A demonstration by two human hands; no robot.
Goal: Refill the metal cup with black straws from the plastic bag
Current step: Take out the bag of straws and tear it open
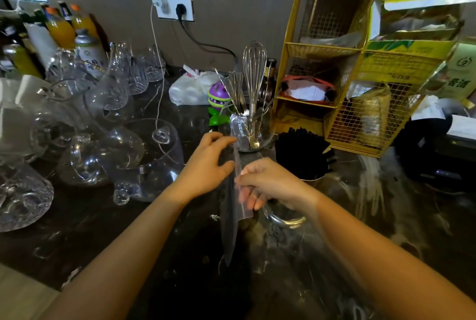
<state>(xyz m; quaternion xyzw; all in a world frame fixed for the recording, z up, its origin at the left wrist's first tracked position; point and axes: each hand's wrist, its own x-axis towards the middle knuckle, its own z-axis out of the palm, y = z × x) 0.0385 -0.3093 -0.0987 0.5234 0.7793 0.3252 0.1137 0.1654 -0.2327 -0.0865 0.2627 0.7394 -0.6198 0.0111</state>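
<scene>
Here, both hands are holding a clear, limp bag (pixel 233 206) above the dark counter (pixel 128 237). The left hand (pixel 206 165) is pinching the bag's upper edge, thumb and fingers closed on the film. The right hand (pixel 268 185) is gripping the bag just beside it, fingers curled around the plastic, which is hanging down toward six o'clock. The bag is looking empty, though blur is making that hard to confirm. The cup (pixel 311 175) is standing at two o'clock from the right hand, near it, and black straws (pixel 301 152) are filling it and fanning out over its rim. Behind the cup, at twelve o'clock, a whisk (pixel 253 72) is standing in a glass holder (pixel 247 136). A yellow rack (pixel 355 103) is rising at one o'clock.
</scene>
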